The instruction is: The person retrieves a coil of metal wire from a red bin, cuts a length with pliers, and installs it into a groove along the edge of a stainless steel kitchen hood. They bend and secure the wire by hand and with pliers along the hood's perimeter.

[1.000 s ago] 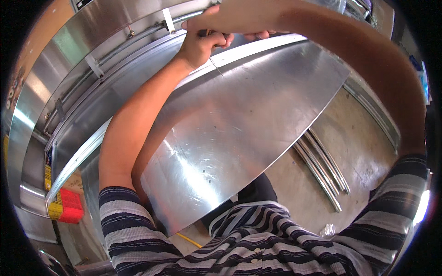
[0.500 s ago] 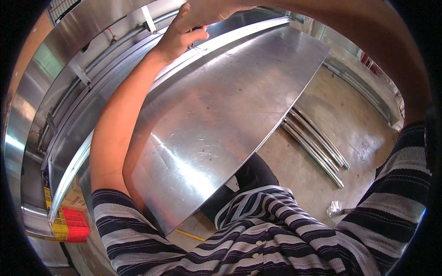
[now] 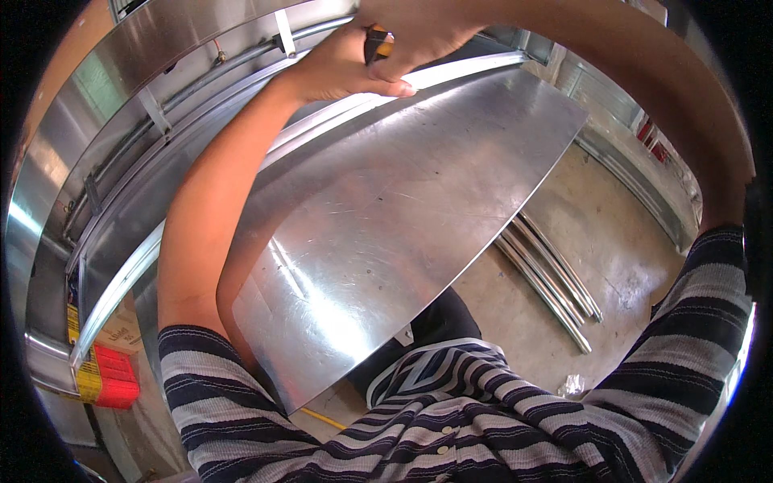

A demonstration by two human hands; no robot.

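Both my hands are raised close together at the top, over the far edge of a large shiny sheet-metal panel (image 3: 403, 201). My left hand (image 3: 334, 68) is closed, its thumb and finger pinched near the bright metal rail (image 3: 471, 71); what it pinches is hidden. My right hand (image 3: 431, 28) comes across from the right and is curled around a small black and orange-yellow tool (image 3: 378, 44). Only part of that tool shows between the hands, and its kind is unclear. The picture's upper rim cuts off part of the right hand.
Several metal tubes (image 3: 555, 278) lie on the concrete floor to the right of the panel. A red and yellow box (image 3: 113, 374) stands at lower left. Beyond the rail runs a metal frame with a grey pipe (image 3: 209, 84). Crumpled clear plastic (image 3: 572, 385) lies at lower right.
My left hand has shifted right and slightly down along the rail. My right hand has come down further into view, and more of the black and orange-yellow tool shows.
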